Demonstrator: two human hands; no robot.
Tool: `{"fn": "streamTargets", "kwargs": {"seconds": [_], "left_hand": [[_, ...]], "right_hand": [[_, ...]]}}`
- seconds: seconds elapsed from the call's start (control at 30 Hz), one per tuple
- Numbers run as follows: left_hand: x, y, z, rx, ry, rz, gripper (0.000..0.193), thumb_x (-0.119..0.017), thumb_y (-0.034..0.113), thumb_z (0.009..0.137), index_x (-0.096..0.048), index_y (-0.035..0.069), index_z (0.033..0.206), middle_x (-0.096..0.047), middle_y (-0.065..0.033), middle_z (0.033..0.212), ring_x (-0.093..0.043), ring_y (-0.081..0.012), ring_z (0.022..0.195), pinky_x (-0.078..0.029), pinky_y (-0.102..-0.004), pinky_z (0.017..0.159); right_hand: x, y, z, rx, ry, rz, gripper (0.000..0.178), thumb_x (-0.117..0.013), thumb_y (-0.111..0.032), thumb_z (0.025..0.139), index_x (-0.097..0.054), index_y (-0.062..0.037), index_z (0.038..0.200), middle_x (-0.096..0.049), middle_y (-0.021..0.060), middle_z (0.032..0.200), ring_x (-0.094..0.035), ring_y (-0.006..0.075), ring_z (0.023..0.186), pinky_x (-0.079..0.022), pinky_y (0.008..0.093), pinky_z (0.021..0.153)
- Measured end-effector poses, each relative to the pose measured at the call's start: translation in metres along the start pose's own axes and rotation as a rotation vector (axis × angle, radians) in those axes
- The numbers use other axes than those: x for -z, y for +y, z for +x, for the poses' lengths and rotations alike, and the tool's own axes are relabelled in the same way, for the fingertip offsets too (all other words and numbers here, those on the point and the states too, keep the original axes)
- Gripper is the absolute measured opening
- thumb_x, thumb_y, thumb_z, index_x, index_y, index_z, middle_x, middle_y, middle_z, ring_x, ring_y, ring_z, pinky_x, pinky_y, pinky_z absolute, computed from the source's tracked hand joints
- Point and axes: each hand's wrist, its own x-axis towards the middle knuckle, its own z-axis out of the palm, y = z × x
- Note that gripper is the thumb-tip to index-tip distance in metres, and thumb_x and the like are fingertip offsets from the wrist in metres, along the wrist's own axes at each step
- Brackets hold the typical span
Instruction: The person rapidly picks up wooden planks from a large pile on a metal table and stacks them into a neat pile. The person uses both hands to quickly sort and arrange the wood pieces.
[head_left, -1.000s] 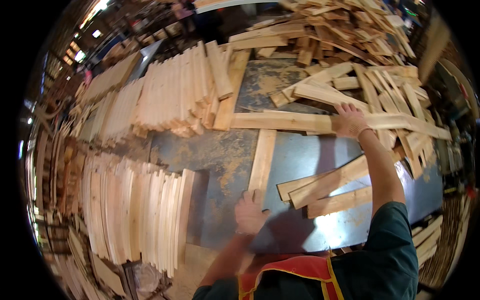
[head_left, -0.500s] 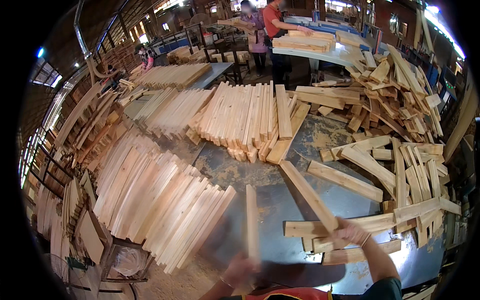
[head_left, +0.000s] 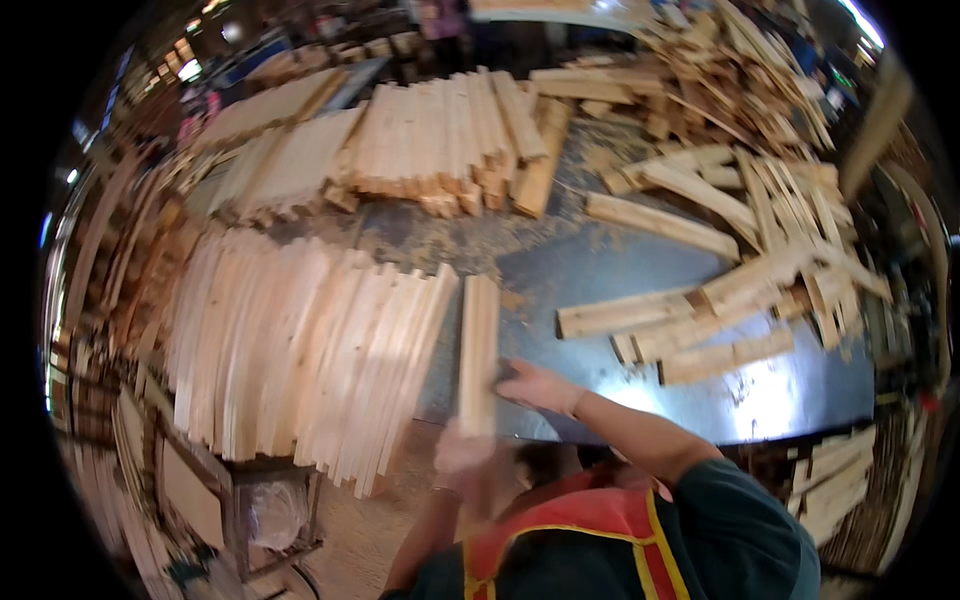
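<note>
My left hand is closed round the near end of pale wooden boards, seemingly two lying side by side, which point away from me over the table's near edge. Just right of them is my right hand, its fingertips smeared by motion near a small dark patch; whether it touches the boards I cannot tell. On the left, a long row of wooden strips stands packed together, its right end close to the held boards.
More boards are stacked at the table's far side. Loose boards and a jumbled pile of offcuts lie to the right on the metal tabletop, which carries sawdust. A wooden stand is at lower left.
My view has tipped downward. My right hand has moved left from the loose boards, and the board it held has left that spot. Beside the left hand's board there now seems to be a second.
</note>
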Motion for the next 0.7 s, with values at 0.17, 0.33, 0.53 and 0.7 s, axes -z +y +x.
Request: {"fn": "streamTargets", "kwargs": {"seconds": [0.17,0.33,0.53,0.7], "left_hand": [[0.026,-0.03,0.015,-0.009,0.465,0.886,0.069,-0.073,0.037,0.087,-0.056,0.021,0.152,-0.065,-0.0162,0.143,-0.066,-0.0357,0.128,-0.05,-0.046,0.11],[0.066,-0.106,0.054,-0.248,0.719,1.349,0.082,-0.068,0.045,0.091,-0.041,0.019,0.164,-0.046,-0.0153,0.164,-0.043,-0.038,0.15,-0.031,-0.0523,0.125],[0.025,-0.028,0.038,-0.167,0.627,1.112,0.092,-0.074,0.049,0.087,-0.038,0.015,0.165,-0.039,-0.0151,0.168,-0.032,-0.0379,0.157,-0.024,-0.0533,0.129],[-0.068,0.052,0.07,-0.456,0.359,0.994,0.099,-0.085,0.045,0.078,-0.042,0.013,0.161,-0.04,-0.0136,0.164,-0.034,-0.0378,0.153,-0.029,-0.0532,0.126]], "right_hand": [[-0.06,-0.054,0.063,0.059,-0.041,-0.403,0.098,-0.074,-0.051,0.083,-0.04,0.006,0.155,-0.066,0.0337,0.136,-0.065,0.046,0.126,-0.051,0.0472,0.108],[-0.018,-0.078,0.024,0.356,-0.158,-0.303,0.078,-0.07,-0.041,0.089,-0.047,-0.0086,0.156,-0.069,0.0219,0.137,-0.067,0.0399,0.123,-0.052,0.0471,0.104],[0.253,0.009,-0.084,0.195,1.424,-0.7,0.054,-0.075,-0.039,0.087,-0.064,-0.0039,0.127,-0.066,0.0203,0.123,-0.062,0.0393,0.117,-0.05,0.0481,0.105],[0.326,0.089,-0.17,-0.365,1.401,-0.44,0.093,-0.084,-0.04,0.075,-0.048,-0.0051,0.153,-0.057,0.0292,0.142,-0.057,0.0452,0.132,-0.049,0.0463,0.109]]}}
